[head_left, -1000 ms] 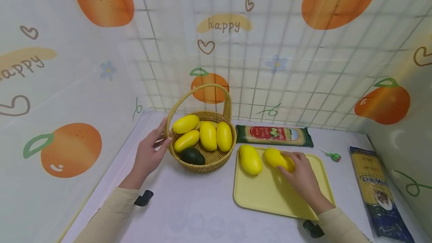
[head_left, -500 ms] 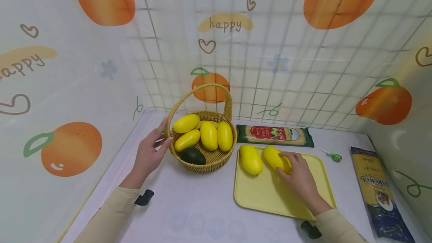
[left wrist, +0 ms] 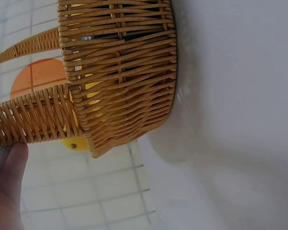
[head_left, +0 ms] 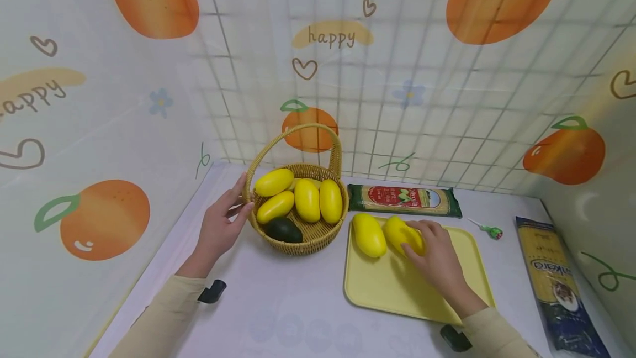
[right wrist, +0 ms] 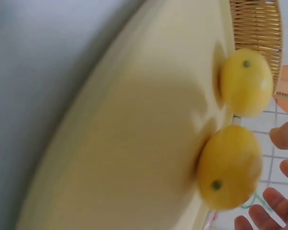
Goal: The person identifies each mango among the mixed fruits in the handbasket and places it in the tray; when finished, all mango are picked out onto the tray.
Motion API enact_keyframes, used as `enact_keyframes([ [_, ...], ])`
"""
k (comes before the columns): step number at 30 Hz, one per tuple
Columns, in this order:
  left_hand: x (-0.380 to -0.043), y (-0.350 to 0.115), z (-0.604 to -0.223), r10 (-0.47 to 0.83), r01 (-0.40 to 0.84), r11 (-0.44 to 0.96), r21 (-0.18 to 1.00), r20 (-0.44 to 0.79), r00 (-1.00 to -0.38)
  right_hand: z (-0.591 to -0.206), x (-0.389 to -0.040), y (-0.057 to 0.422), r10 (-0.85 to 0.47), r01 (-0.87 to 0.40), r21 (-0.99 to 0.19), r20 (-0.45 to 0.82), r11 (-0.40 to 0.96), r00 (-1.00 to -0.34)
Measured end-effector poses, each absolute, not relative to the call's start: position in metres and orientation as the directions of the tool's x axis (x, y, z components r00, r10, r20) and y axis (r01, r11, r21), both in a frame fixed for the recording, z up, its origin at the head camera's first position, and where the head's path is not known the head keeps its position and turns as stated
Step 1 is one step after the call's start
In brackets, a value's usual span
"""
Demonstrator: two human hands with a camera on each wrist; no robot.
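The right hand [head_left: 437, 261] reaches over the tray with its grip apart: fingers and thumb are spread, and the right wrist view shows them clear of the nearest yellow fruit [head_left: 399, 233]. That fruit lies on the upper part of the yellow tray [head_left: 392, 286], its right end covered by the hand from above. Just to its left, near the tray's left rim, lies a second yellow fruit [head_left: 369, 235], so this fruit and the rim stand between the hand and the wicker basket [head_left: 303, 247].

The left hand [head_left: 221, 231] rests against the basket's left side at the foot of the handle [head_left: 336, 160], fingers lightly bent and touching the wicker without closing round it. Inside the basket sit four yellow fruits [head_left: 307, 200] and a dark green fruit [head_left: 284, 230] at the front. The handle arches over them, obstructing part of the way in from above.

Farther out on the white-covered bench [head_left: 273, 303], a green packet [head_left: 404, 199] lies just behind the tray and right of the basket. A green lollipop [head_left: 493, 231] is beyond the tray's right corner, and a yellow-and-blue packet [head_left: 554, 286] lies at the far right. Behind stands a sheet printed with oranges [head_left: 565, 151], a grid showing through.
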State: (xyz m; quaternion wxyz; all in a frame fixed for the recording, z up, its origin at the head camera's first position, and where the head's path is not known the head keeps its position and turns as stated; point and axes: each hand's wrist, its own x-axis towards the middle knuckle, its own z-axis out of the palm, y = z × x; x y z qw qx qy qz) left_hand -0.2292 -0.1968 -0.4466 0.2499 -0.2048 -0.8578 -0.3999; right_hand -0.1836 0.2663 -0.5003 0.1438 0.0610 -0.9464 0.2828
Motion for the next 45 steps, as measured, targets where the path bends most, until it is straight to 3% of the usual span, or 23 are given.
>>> enact_keyframes([
  [14, -0.23, -0.198, -0.448, 0.154, 0.554, 0.604, 0.573, 0.598, -0.786, -0.471, -0.199, 0.226, -0.169, -0.321, -0.578, 0.303, 0.75, -0.938],
  [24, -0.232, -0.198, -0.448, 0.154, 0.553, 0.61, 0.568, 0.599, -0.786, -0.438, -0.223, 0.188, -0.317, -0.452, -0.531, 0.329, 0.717, -0.889],
  [35, -0.231, -0.199, -0.449, 0.143, 0.551, 0.589, 0.591, 0.596, -0.791, -0.404, -0.264, 0.138, -0.438, -0.468, -0.556, 0.198, 0.687, -0.877],
  [45, -0.23, -0.199, -0.449, 0.146, 0.548, 0.594, 0.589, 0.591, -0.794, -0.401, -0.304, 0.088, -0.553, -0.484, -0.53, 0.033, 0.696, -0.832],
])
